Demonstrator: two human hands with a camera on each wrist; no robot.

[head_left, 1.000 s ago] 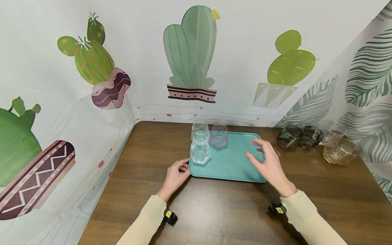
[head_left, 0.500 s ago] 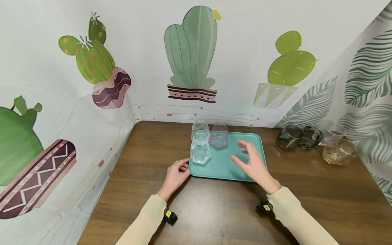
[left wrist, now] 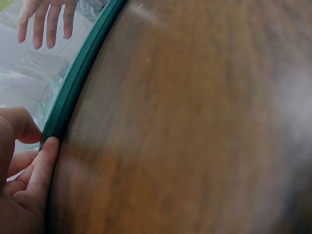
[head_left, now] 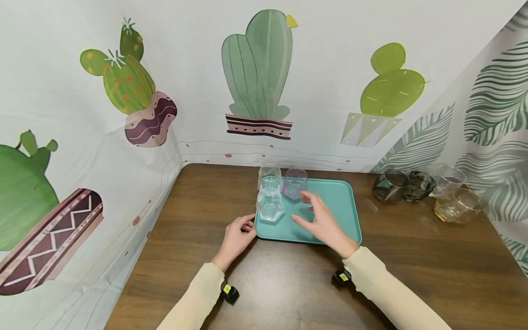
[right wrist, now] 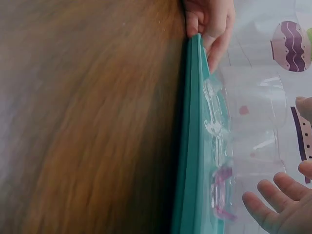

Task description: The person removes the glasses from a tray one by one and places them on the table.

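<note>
A teal tray (head_left: 336, 197) lies on the wooden table. Two clear glasses stand at its left end, a back one (head_left: 270, 178) and a front one (head_left: 270, 207), with a pinkish-purple glass (head_left: 295, 181) beside the back one. My left hand (head_left: 236, 237) holds the tray's front left corner; in the left wrist view its fingers (left wrist: 45, 158) meet at the green rim. Over the tray, my right hand (head_left: 322, 223) has its thumb and fingers spread, with nothing between them. Its fingertips come near the pinkish glass; whether they touch it I cannot tell.
Several more glasses stand at the table's back right: a dark grey one (head_left: 390, 185), a black one (head_left: 419, 187), a clear one (head_left: 449, 178) and an amber one (head_left: 458, 206). A cactus-print cloth (head_left: 321, 91) hangs behind the table.
My right hand has moved left across the tray, from its right edge toward the glasses, staying spread. The left hand, the tray and the glasses have kept their places.
</note>
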